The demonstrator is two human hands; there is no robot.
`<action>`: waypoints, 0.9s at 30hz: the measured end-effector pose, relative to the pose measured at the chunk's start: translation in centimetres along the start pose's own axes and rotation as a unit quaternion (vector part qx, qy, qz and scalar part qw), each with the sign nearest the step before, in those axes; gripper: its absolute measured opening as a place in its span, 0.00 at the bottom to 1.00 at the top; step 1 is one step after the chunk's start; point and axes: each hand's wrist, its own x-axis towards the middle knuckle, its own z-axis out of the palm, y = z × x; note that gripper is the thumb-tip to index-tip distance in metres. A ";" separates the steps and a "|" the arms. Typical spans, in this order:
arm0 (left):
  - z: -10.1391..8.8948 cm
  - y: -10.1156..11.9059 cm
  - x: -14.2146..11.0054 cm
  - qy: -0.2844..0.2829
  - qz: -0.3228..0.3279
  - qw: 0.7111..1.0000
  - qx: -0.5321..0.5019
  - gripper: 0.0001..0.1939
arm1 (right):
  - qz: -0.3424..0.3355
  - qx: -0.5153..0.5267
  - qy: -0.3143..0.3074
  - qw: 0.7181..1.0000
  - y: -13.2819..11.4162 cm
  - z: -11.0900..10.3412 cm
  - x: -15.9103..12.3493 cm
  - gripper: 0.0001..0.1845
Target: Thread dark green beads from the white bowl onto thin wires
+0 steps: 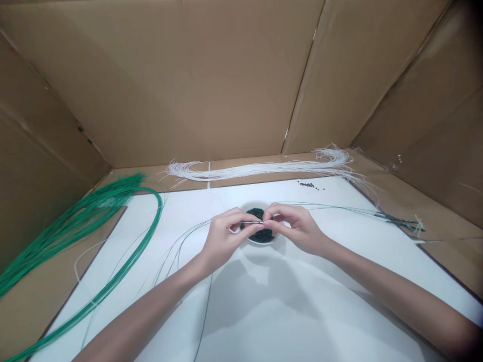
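Over a white bowl (260, 243) of small dark beads (258, 234), my two hands meet fingertip to fingertip. My left hand (225, 232) is closed in a pinch on thin green strands (188, 232), which trail away to its left. Facing it, my right hand (292, 226) pinches at the same spot, with a strand (252, 222) running between the fingertips. Whether a bead sits in that pinch is too small to tell. Behind the right hand, more green strands (332, 205) stretch right to a bundle with dark, bead-like ends (400, 219).
A large bundle of green strands (145, 239) curves along the left side. White strands (249, 170) lie across the back, beyond the white board (181, 201). Several loose dark beads (307, 185) rest at the board's far edge. Cardboard walls (188, 80) enclose the back and sides.
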 end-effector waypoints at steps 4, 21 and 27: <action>-0.4 -0.1 0.1 0.002 -0.032 0.999 -0.044 0.06 | -0.007 -0.017 0.011 1.000 -0.2 -0.6 0.2 0.07; -0.2 0.2 -0.1 0.059 -0.073 0.994 -0.049 0.09 | 0.049 0.087 0.174 0.980 -0.9 -0.5 0.2 0.05; -0.1 0.6 -0.2 0.069 -0.075 0.993 -0.057 0.08 | 0.090 0.164 0.129 0.974 -1.0 -0.1 0.1 0.07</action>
